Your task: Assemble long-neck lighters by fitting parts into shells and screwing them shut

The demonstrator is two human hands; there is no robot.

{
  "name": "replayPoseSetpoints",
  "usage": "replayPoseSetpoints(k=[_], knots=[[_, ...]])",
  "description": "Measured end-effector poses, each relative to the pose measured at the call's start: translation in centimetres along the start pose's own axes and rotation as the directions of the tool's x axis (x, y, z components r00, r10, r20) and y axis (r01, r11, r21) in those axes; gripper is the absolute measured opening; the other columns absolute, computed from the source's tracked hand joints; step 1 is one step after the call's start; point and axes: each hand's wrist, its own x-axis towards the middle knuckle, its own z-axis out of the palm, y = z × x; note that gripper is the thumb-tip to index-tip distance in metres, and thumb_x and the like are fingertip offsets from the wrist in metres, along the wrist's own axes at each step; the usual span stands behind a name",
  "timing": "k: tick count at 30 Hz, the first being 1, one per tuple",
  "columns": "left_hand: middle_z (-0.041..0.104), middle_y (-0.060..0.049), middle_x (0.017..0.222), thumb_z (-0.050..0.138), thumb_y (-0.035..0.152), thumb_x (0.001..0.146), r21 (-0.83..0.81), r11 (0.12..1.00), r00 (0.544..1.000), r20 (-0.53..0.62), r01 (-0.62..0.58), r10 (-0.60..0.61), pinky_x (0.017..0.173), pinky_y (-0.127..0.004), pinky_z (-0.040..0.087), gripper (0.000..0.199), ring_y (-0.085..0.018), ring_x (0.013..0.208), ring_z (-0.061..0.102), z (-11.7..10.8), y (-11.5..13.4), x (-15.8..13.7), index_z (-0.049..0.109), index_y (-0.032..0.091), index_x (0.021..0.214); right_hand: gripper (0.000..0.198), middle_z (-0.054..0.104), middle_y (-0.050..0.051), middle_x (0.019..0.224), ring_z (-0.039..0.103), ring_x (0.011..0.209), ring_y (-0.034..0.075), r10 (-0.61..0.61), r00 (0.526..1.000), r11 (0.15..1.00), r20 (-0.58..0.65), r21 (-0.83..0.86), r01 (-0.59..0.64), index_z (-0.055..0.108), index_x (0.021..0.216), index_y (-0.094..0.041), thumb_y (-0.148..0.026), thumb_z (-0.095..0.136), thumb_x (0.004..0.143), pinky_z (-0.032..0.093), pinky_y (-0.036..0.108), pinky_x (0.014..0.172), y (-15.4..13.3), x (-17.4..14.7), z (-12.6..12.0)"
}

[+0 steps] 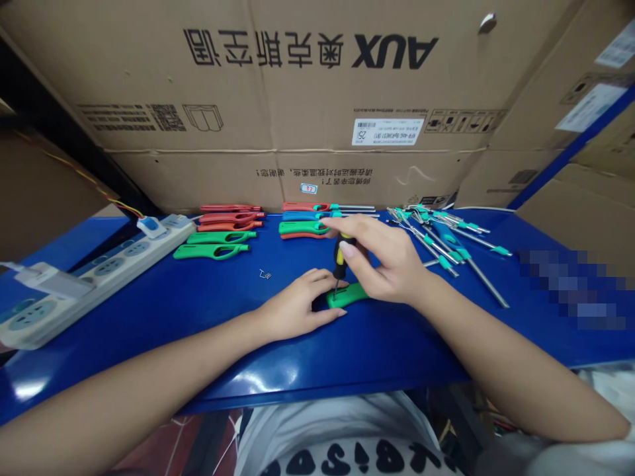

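Note:
My right hand [384,254] grips a black and yellow screwdriver [339,264], held upright with its tip down on a green lighter handle [353,296]. That handle lies flat on the blue table, partly covered by my right hand. My left hand [302,301] steadies its left end between thumb and fingers. A few small screws [266,274] lie on the table to the left. Farther back, green handle shells [213,251] and red handle shells [228,218] lie in a row. Red, blue and green lighters [305,228] are stacked just behind the screwdriver.
A white power strip [106,268] with plugs runs along the left side. At the right lies a pile of metal lighter tubes [466,254] with teal parts. A large cardboard panel [278,132] stands along the back of the blue table [278,370].

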Motion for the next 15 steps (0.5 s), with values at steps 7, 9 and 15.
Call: replayPoseSetpoints(k=[7,9,15], knots=[[0.065,-0.009,0.121,0.070,0.034,0.091,-0.010,1.000,1.000,0.000,0.007,-0.007,0.106,-0.045,0.049,0.037,-0.027,0.118,0.060,0.07,-0.09,-0.03,0.065,0.021,0.125,0.015,0.071,0.005,0.091,0.065,0.074,0.014,0.027,0.998,0.997,-0.051,0.068,-0.024,0.068,0.103,-0.018,-0.029,0.065,0.093,0.054,0.026,0.066,0.05,0.11,0.38],[0.065,-0.010,0.122,0.071,0.034,0.090,-0.017,1.000,1.000,0.001,0.000,0.000,0.107,-0.044,0.048,0.034,-0.027,0.120,0.059,0.08,-0.12,-0.02,0.066,0.020,0.121,0.014,0.069,0.005,0.085,0.065,0.075,0.016,-0.043,0.996,0.997,-0.076,-0.069,0.038,0.069,0.098,-0.018,-0.031,0.067,0.091,0.054,0.028,0.068,0.29,-0.16,0.37],[0.065,-0.010,0.118,0.069,0.035,0.092,0.001,1.000,1.000,0.007,0.004,-0.004,0.104,-0.045,0.049,0.040,-0.027,0.115,0.060,0.04,-0.07,-0.07,0.063,0.021,0.129,0.039,0.066,0.010,0.128,0.068,0.081,0.013,0.100,0.984,0.963,0.149,0.233,-0.133,0.052,0.139,-0.021,-0.022,0.033,0.105,0.057,0.028,0.072,-0.13,-0.01,0.00]])
